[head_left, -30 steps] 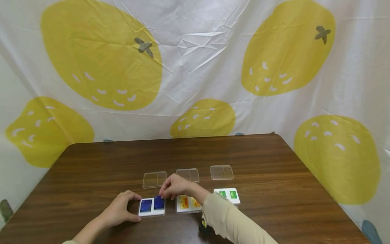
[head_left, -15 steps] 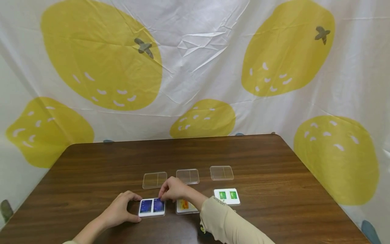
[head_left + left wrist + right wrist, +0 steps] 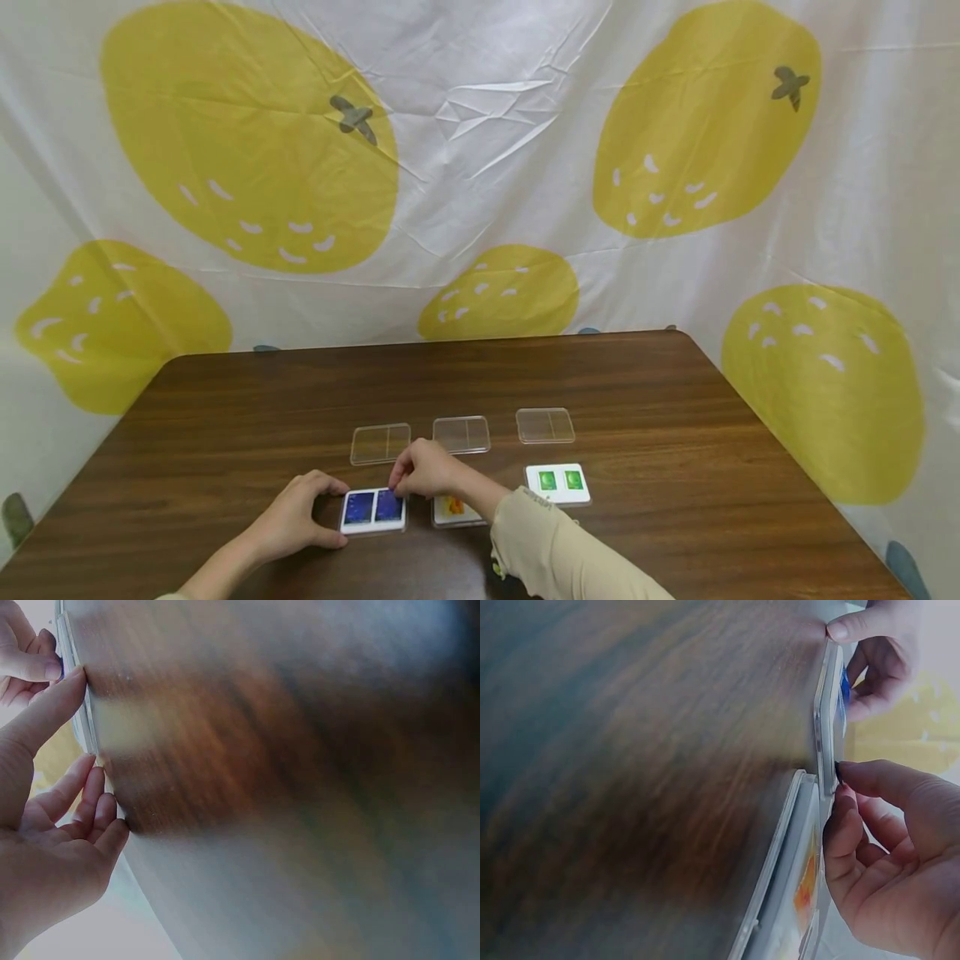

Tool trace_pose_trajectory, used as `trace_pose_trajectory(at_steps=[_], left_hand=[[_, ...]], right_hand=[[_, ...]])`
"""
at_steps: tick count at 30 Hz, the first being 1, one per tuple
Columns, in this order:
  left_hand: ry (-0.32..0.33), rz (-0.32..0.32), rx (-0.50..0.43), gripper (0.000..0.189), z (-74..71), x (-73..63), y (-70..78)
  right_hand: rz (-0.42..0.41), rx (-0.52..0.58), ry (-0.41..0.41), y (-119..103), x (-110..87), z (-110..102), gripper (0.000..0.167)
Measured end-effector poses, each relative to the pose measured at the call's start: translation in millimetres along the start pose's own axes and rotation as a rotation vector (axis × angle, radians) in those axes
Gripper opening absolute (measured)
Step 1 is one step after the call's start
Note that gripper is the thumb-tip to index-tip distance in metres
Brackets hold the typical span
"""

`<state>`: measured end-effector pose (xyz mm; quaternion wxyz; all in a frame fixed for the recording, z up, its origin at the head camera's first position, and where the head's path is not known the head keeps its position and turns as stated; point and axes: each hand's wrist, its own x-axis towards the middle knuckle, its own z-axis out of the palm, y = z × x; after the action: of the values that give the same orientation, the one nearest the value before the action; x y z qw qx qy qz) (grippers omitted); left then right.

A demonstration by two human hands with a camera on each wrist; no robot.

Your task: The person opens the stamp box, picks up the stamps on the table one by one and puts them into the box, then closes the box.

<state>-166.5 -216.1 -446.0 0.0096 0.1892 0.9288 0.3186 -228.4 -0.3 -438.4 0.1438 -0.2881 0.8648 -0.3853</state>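
Note:
A shallow clear plastic case with a white two-slot insert [image 3: 373,527] lies on the table in the head view. A blue card [image 3: 358,507] fills its left slot. My left hand [image 3: 296,512] holds the case at its left end, thumb on the near edge and fingers on the far edge. My right hand [image 3: 423,468] pinches the far right corner of a second blue card [image 3: 389,506], which lies over the right slot. In the right wrist view, thumb [image 3: 885,782] and index finger meet at the insert's edge.
Right of it, a similar case with orange cards [image 3: 453,510] is partly under my right forearm. Farther right sits one with green cards [image 3: 558,485]. Three clear lids [image 3: 381,444] lie in a row behind, on the brown table [image 3: 262,400]. A lemon-print curtain [image 3: 495,167] hangs beyond.
The right-hand blue card, earlier offset toward the far edge, has moved nearer and now lines up with its slot. My right hand has come slightly nearer with it. My left hand has stayed put.

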Motion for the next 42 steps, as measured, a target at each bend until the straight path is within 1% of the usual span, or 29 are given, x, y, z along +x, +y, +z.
trace_pose_trajectory(at_steps=[6,10,12,15,20,23,29,34,38,42], left_hand=[[-0.004,-0.002,-0.004,0.056,-0.1,0.4,-0.8],[-0.008,-0.011,-0.010,0.057,-0.3,0.1,-0.8],[-0.010,-0.014,-0.011,0.057,-0.4,0.0,-1.0],[-0.014,-0.017,-0.015,0.058,-0.5,-0.1,-1.6],[-0.021,-0.021,-0.019,0.058,-0.9,-0.5,-2.0],[-0.025,-0.022,-0.021,0.058,-1.3,-0.4,-1.6],[-0.031,-0.032,-0.026,0.058,-1.6,0.0,0.5],[-0.025,-0.031,-0.022,0.058,-1.3,0.2,0.8],[-0.007,-0.012,-0.001,0.057,-0.7,0.9,0.3],[0.005,-0.001,0.016,0.056,-0.4,1.1,-0.6]], right_hand=[[-0.024,-0.035,-0.007,-1.1,2.4,-1.8,0.006],[-0.044,-0.019,-0.009,-0.5,4.2,-6.0,0.007],[-0.062,-0.007,0.003,0.2,4.8,-9.9,0.007],[-0.087,0.040,0.028,2.9,5.9,-16.6,0.011],[-0.094,0.192,0.062,11.6,8.3,-25.3,0.022],[-0.085,0.220,0.085,16.4,10.1,-27.8,0.029],[-0.043,0.160,0.128,19.5,15.7,-28.6,0.044],[-0.035,0.055,0.157,18.5,22.3,-28.0,0.057],[-0.023,-0.017,0.151,18.1,28.2,-27.0,0.060],[-0.010,-0.070,0.123,18.4,34.1,-26.7,0.064]])
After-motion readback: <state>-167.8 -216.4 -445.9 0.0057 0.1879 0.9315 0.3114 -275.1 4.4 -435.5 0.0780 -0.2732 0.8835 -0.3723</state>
